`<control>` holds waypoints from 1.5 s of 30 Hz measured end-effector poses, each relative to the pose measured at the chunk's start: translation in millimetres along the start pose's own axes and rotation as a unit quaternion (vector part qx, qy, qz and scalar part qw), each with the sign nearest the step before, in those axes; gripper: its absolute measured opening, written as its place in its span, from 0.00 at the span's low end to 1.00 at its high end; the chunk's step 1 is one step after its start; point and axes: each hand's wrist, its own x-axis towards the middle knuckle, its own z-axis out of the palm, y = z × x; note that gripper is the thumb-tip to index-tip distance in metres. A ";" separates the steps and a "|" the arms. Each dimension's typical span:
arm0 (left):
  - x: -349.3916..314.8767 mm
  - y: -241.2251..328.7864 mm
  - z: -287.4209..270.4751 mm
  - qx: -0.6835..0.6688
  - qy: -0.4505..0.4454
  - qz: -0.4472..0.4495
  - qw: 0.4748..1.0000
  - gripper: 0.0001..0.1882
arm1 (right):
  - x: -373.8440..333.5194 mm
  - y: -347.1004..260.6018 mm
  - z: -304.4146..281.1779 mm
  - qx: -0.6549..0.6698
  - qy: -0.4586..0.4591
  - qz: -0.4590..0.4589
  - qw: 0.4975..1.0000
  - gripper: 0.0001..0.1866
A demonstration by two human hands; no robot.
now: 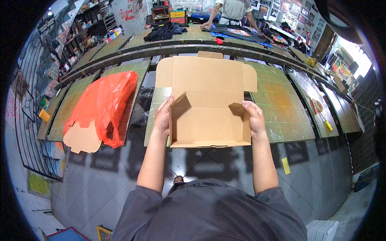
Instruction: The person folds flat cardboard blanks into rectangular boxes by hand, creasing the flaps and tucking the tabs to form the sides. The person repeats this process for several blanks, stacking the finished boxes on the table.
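Note:
Between my hands is a brown cardboard box [207, 124], partly folded, its inside facing me. The side and front walls stand up, while the lid panel [207, 76] with its side flaps extends away from me, laid back. My left hand [163, 114] grips the left wall, thumb near the top corner. On the opposite side my right hand [255, 116] holds the right wall the same way. Small corner flaps inside are angled inward. Left of the box, an orange plastic bag [106, 100] lies on a board, with flat cardboard pieces [83, 137] sticking out of its mouth.
Green gridded boards [277, 104] line up below a dark rail [132, 52]. A yellow-handled tool [328, 125] and a tape roll [318, 106] lie at the right. Across the rail another person [235, 14] stands over dark garments [241, 33]. A yellow strip [286, 165] is on the tiled floor.

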 end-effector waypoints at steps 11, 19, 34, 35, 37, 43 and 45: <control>-17.0 34.2 23.7 0.068 -0.051 -0.011 0.996 0.26 | -1.1 -16.5 9.7 0.012 -0.013 -0.032 0.999 0.05; -9.4 25.5 12.0 0.031 -0.106 0.028 0.993 0.27 | -2.9 -22.2 13.5 -0.029 0.000 -0.072 0.997 0.05; 2.3 7.1 -3.0 -0.014 -0.031 0.108 0.994 0.21 | 12.9 -8.2 22.8 0.172 -0.049 -0.114 0.977 0.21; 11.1 1.6 -14.4 -0.040 -0.055 0.132 0.989 0.20 | 17.4 -8.1 19.8 0.230 -0.097 -0.110 0.962 0.23; 25.5 -5.6 -28.8 -0.103 -0.115 0.137 0.978 0.22 | 28.6 -7.1 15.0 0.246 -0.042 -0.090 0.964 0.33; 46.5 -18.9 -74.7 -0.255 -0.231 0.018 0.939 0.45 | 47.3 1.7 14.3 0.077 -0.066 -0.015 0.995 0.42; 34.9 -17.3 -46.5 -0.227 -0.074 0.060 0.969 0.45 | 56.9 23.9 3.0 0.140 -0.014 -0.015 0.990 0.36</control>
